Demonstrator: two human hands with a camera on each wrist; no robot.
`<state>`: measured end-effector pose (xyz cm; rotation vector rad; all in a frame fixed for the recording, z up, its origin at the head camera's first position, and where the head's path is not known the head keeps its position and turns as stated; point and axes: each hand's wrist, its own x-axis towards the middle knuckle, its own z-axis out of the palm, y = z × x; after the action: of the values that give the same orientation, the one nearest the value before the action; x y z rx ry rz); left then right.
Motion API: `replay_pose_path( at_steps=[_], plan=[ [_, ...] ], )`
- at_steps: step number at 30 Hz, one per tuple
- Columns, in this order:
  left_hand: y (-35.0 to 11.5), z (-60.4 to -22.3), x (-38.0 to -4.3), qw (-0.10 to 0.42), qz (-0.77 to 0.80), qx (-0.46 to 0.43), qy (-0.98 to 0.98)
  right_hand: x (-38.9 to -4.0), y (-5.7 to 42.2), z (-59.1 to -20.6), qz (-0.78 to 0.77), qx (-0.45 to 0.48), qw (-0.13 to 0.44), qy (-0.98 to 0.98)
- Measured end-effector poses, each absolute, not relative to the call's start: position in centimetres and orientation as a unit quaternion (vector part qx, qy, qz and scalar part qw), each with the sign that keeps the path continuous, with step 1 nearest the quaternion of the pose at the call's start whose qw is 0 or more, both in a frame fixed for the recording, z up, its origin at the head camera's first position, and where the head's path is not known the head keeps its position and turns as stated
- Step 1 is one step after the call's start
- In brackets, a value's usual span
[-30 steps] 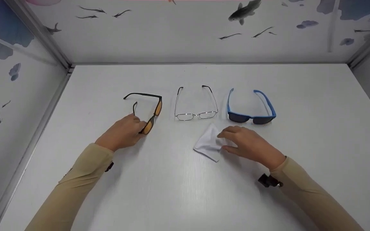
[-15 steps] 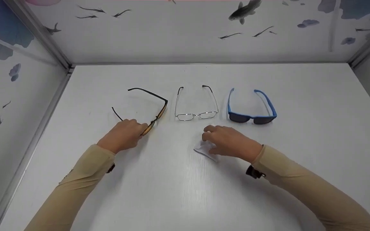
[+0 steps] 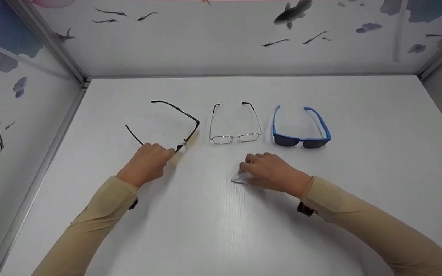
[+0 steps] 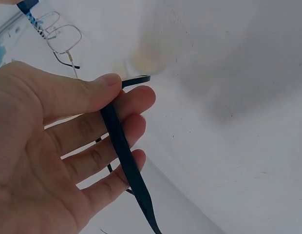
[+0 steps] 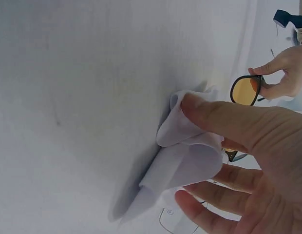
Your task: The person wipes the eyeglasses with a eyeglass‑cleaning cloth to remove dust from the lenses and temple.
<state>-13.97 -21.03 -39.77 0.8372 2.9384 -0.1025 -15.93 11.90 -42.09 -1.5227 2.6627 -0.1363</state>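
My left hand (image 3: 148, 163) pinches black-framed glasses (image 3: 185, 114) with orange lenses by one temple, near the hinge. In the left wrist view the dark temple (image 4: 122, 146) runs between thumb and fingers, across the finger pads. Both temples are unfolded, and the frame is tilted up above its shadow. A white cloth (image 3: 239, 178) is gathered in my right hand (image 3: 272, 174). From the right wrist, the cloth (image 5: 185, 163) shows bunched into folds between thumb and fingers, its lower end trailing along the tabletop. From the head, that hand hides most of it.
Silver wire-rimmed glasses (image 3: 235, 138) lie unfolded between and beyond my hands. To their right sit blue sunglasses (image 3: 300, 139) with dark lenses. The white table (image 3: 221, 230) meets printed panels (image 3: 228, 42) at the back and left.
My left hand has lifted and turned the black-framed glasses, their lenses tipping out of the head view. My right hand has moved left over the cloth and gathered it up.
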Motion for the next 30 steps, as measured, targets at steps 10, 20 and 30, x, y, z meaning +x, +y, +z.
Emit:
replay_pose_path(
  at_steps=[10,20,30],
  plan=[
    [-21.4,-39.8,-12.3,-0.038,-0.012,0.269,0.962,-16.8,13.0,-42.0,-0.075,-0.509,0.005,0.858],
    [-20.8,-40.3,-11.2,-0.079,0.001,0.306,0.949,-16.3,15.5,-41.0,-0.11,-0.489,-0.014,0.865],
    [-18.0,-39.6,-10.6,-0.127,0.021,0.341,0.931,-15.6,15.9,-39.5,-0.143,-0.496,-0.069,0.853]
  ],
)
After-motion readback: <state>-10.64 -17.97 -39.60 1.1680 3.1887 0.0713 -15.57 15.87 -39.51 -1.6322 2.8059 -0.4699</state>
